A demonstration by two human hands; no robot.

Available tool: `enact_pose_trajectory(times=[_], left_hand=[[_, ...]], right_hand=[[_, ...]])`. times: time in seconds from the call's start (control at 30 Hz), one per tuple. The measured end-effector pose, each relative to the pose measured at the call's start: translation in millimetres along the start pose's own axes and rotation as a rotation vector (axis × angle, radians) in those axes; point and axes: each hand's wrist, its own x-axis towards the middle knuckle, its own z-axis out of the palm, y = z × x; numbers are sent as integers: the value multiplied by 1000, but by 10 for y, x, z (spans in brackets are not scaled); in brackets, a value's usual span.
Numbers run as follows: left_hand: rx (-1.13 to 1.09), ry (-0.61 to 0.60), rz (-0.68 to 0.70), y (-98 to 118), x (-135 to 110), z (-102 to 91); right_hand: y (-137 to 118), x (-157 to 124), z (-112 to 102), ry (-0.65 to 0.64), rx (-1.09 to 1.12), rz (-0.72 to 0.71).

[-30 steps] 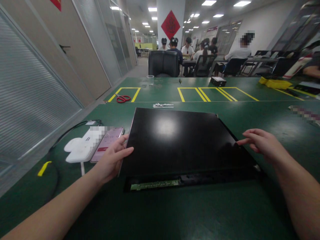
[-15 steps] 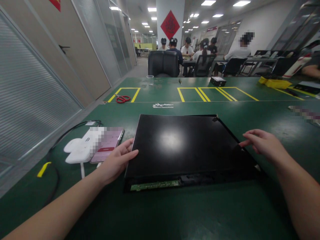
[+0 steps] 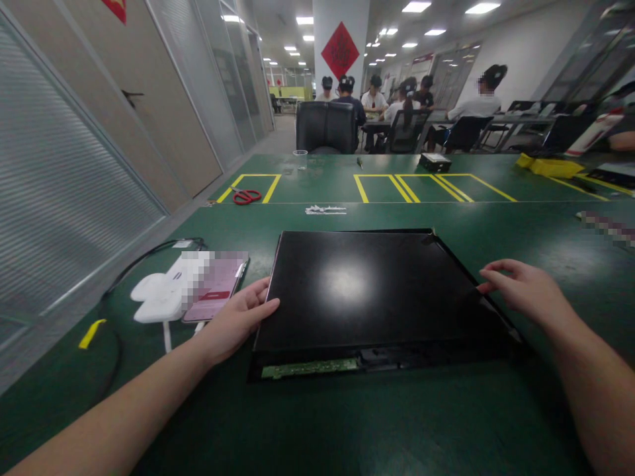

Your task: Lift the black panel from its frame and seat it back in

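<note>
- The glossy black rectangular display panel (image 3: 367, 291) lies flat in the middle of the dark green table mat (image 3: 347, 423), directly in front of the person.
- A narrow green circuit strip (image 3: 310, 369) sits exposed along its near edge.
- The left hand (image 3: 238, 317) clasps the panel's left edge, with the thumb on top and the fingers curled against the side.
- The right hand (image 3: 520, 291) is open, its fingertips just touching the right edge.
- A pink-screened phone (image 3: 213, 291) and a white plastic power strip (image 3: 159, 301) lie just beside the left hand.
- Red-handled scissors (image 3: 245, 196) lie well apart at the far side.
- Risk: with only one hand truly gripping, the thin panel could flex or slip. A sideways shove might knock the phone, and a thumb pressing the glossy face could smudge or stress it.
</note>
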Motion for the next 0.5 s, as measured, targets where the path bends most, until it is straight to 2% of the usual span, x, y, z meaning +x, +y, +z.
enact_pose_trajectory(times=[0.37,0.5], left_hand=[[0,75,-6,-7,-5,-6],[7,60,8,-11,-13,0]], right_hand=[[44,22,24,8,-59,-78],[39,35,22,-18,-70,-61]])
